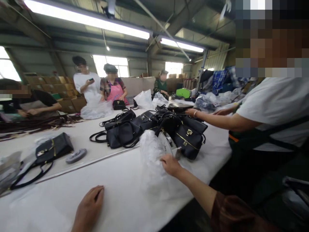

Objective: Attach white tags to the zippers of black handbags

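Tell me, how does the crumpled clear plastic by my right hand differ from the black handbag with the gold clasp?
The crumpled clear plastic is pale and see-through; the black handbag with a gold clasp is dark and opaque. The plastic looks limp and wrinkled, whereas the handbag holds a boxy shape. Both are on the white table.

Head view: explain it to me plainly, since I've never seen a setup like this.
There is no machine here. The single picture comes from a camera worn on a person's head, looking forward and down. That person's left hand is over the white table, nothing visible in it. The right hand is at some clear plastic; whether it grips is hard to tell. Beyond lies a heap of black handbags. The arm reaching in from the right belongs to a co-worker.
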### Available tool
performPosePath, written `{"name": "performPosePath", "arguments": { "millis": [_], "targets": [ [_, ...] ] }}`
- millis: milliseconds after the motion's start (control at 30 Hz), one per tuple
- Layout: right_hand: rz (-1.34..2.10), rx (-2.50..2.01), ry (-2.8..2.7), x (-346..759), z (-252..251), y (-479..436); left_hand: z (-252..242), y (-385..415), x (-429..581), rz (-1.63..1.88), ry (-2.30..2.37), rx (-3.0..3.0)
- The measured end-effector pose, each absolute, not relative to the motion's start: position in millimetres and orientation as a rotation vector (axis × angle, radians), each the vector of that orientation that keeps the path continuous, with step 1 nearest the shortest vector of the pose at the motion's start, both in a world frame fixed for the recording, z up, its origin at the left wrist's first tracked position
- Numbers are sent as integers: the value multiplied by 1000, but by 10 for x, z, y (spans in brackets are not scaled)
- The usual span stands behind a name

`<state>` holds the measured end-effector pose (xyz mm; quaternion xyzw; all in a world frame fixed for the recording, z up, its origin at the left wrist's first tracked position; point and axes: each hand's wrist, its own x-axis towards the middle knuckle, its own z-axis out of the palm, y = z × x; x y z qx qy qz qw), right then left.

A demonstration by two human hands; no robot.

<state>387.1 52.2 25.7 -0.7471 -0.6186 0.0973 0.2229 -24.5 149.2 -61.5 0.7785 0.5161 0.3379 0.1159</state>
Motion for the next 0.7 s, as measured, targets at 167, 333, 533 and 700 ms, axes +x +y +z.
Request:
{"name": "performPosePath", "arguments": {
  "millis": [167, 333, 533, 700],
  "targets": [
    [246, -2190, -1738, 3843, 45, 753, -705, 1553, -312, 1031, 1512, 2307],
    [202, -2247, -1778, 3777, -186, 712, -617, 1456, -273, 1062, 1503, 2300],
    [89, -2211, -1832, 3748, -328, 574, -540, 1400, -226, 1025, 1504, 2296],
    [-94, -2119, -1832, 3758, -515, 558, -614, 1433, -251, 1023, 1526, 2312]
  ]
}}
